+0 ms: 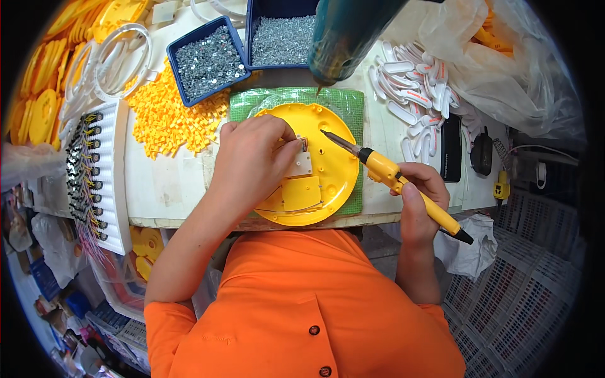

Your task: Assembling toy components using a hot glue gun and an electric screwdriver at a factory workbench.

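A round yellow plastic housing (340, 183) lies inside up on a green mat (354, 113) in front of me. Over its left half is my left hand (258, 148), thumb and fingers pinched together. The fingertips are at a small white block (303, 165) seated in the housing; what they pinch is hidden. Below that block lies a flat yellow rectangular cover (301, 193). My right hand (421, 195) grips a yellow-and-black soldering iron (386, 171) by its handle. Its dark tip points up and left, over the upper part of the housing.
Two blue bins of small screws (211, 63) (283, 41) stand behind a heap of small yellow pieces (173, 120). A dark green power driver (346, 38) hangs above the mat. White curved parts (413, 94) lie at right, a white rack of wired components (107, 176) at left.
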`<act>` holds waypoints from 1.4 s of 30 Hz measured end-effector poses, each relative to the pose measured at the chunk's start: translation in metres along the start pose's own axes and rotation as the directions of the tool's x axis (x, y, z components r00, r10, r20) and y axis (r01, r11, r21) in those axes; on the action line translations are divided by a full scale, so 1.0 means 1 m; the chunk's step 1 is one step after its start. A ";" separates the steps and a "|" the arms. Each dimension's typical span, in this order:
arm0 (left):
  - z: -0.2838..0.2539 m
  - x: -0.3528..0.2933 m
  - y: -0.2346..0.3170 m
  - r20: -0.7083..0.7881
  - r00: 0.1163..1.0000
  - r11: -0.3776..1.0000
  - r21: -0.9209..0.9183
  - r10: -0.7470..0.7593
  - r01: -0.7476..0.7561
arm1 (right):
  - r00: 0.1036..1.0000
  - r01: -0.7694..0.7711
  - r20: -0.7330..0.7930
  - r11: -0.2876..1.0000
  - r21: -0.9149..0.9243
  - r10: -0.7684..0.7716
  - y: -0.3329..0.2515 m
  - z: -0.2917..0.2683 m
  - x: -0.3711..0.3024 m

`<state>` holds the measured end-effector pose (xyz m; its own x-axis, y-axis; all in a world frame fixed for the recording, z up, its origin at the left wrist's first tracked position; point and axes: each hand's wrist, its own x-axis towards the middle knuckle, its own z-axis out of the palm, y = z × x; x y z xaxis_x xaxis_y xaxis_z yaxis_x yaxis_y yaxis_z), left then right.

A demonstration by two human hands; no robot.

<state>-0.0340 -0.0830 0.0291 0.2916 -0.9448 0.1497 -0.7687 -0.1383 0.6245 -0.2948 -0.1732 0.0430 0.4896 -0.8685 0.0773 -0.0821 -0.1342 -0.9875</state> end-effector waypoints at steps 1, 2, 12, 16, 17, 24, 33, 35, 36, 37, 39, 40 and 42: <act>0.000 0.001 0.001 0.015 1.000 1.000 0.006 -0.012 0.012 | 1.000 -0.017 -0.007 1.000 0.019 0.017 0.000 0.001 0.000; 0.000 0.001 0.001 0.015 1.000 1.000 0.006 -0.011 0.011 | 0.999 -0.033 -0.014 0.999 0.039 0.033 0.000 0.001 0.001; -0.015 -0.004 0.000 -0.041 0.997 0.998 0.020 0.061 -0.060 | 0.989 -0.132 0.087 0.984 0.116 0.122 0.001 0.000 0.006; -0.016 -0.008 0.007 0.060 0.996 0.997 -0.035 -0.059 0.062 | 0.989 -0.129 0.087 0.983 0.129 0.119 0.002 0.002 0.008; -0.015 -0.009 0.007 0.059 0.996 0.997 -0.035 -0.060 0.062 | 0.991 -0.122 0.073 0.982 0.142 0.113 0.001 0.003 0.009; -0.007 -0.013 0.003 0.000 1.000 0.999 0.020 0.025 -0.025 | 0.988 -0.125 0.105 0.985 0.120 0.112 0.004 0.002 0.010; -0.002 -0.014 0.001 -0.003 0.999 0.998 0.043 0.046 -0.045 | 0.989 -0.108 0.117 0.986 0.131 0.093 0.004 0.003 0.011; -0.003 -0.014 0.001 -0.004 0.999 0.998 0.039 0.045 -0.045 | 0.994 -0.080 0.078 0.987 0.136 0.070 0.006 0.003 0.010; -0.002 -0.014 0.001 -0.008 0.999 0.998 0.037 0.051 -0.051 | 0.994 -0.081 0.078 0.987 0.136 0.071 0.007 0.002 0.009; -0.003 -0.014 0.001 -0.011 0.998 0.998 0.034 0.057 -0.056 | 0.994 -0.090 0.077 0.987 0.135 0.080 0.008 0.000 0.009; -0.002 -0.013 0.001 -0.009 0.998 0.997 0.038 0.061 -0.060 | 0.993 -0.099 0.077 0.986 0.134 0.090 0.009 -0.001 0.008; -0.002 -0.012 0.001 -0.007 0.998 0.997 0.043 0.066 -0.066 | 0.992 -0.107 0.085 0.985 0.138 0.096 0.009 -0.001 0.007; -0.003 -0.012 0.002 -0.007 0.998 0.997 0.046 0.069 -0.069 | 0.990 -0.115 0.093 0.983 0.142 0.102 0.008 0.000 0.007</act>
<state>-0.0375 -0.0710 0.0304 0.2412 -0.9501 0.1977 -0.8125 -0.0863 0.5765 -0.2926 -0.1802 0.0354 0.5569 -0.8298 -0.0371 -0.0136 0.0355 -0.9993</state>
